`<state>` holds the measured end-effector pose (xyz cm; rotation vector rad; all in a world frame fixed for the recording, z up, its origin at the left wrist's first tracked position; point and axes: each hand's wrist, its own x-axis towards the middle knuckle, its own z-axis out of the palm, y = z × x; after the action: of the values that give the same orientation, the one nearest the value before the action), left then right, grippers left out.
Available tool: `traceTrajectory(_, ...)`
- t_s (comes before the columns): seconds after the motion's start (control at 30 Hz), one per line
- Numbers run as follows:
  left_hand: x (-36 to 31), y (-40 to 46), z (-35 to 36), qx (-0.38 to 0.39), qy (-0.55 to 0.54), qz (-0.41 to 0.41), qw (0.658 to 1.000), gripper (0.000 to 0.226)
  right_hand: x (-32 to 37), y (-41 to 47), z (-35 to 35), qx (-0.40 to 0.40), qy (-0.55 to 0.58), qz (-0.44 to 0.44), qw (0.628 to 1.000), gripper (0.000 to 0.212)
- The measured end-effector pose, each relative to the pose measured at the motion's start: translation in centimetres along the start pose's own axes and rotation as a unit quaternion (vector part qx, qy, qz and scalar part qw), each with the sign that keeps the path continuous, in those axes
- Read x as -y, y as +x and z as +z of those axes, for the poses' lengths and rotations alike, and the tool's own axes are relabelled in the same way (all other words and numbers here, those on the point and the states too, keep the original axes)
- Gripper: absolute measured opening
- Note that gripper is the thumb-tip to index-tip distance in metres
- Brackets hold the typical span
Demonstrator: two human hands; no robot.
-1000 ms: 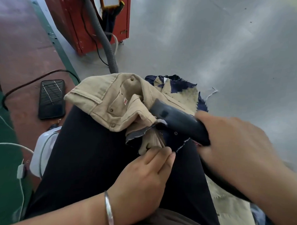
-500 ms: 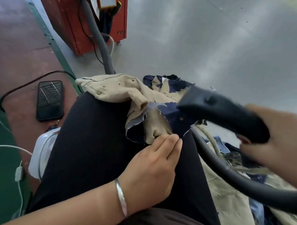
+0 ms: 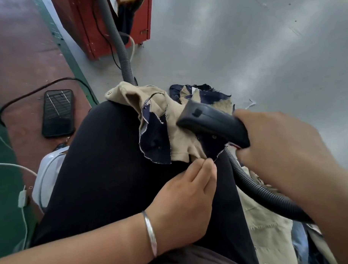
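Beige garment (image 3: 180, 140) draped over the knee of the black-trousered leg (image 3: 108, 169), turned out so the navy pocket lining (image 3: 155, 143) shows, frayed edges. Left hand (image 3: 184, 201) rests on the thigh, fingers together, tips pinching the garment's lower hem where beige meets navy. Silver bangle (image 3: 151, 233) on that wrist. Right hand (image 3: 282, 155) curled tight round the rear of the black suction nozzle (image 3: 213, 123); nozzle mouth lies on the garment's upper right part, touching cloth. Black ribbed hose (image 3: 252, 186) runs from the nozzle down under the right forearm. More beige and navy clothes (image 3: 264, 229) piled on the floor beside the leg, right side. Phone (image 3: 58, 113) flat on the red-brown floor strip at left, dark cable near it. Grey corrugated hose (image 3: 120, 49) leads up to a red machine (image 3: 90, 24) at the top edge of the grey floor (image 3: 250, 55)
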<state>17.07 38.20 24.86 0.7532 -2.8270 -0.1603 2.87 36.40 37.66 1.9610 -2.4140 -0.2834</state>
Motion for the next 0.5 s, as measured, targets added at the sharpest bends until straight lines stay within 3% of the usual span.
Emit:
traceTrajectory(0.17,-0.1,0.0,-0.3,0.016,-0.014,0.017,1.000,0.056,-0.8,5.1,-0.5,-0.034,0.097,0.029,0.994,0.026)
traceTrajectory(0.27,0.0,0.0,0.0,-0.007,-0.015,-0.001,1.000,0.056,-2.8,3.8,-2.9,-0.029,0.174,0.024,0.984,0.027)
traceTrajectory(0.4,-0.1,0.0,0.1,-0.031,-0.039,-0.007,0.999,0.056,-2.7,-0.9,-3.9,0.007,0.098,-0.042,0.994,0.043)
traceTrajectory(0.5,-0.2,0.0,0.0,-0.034,-0.049,-0.005,0.998,0.054,-2.1,-2.4,-2.6,0.090,0.002,-0.023,0.996,0.041)
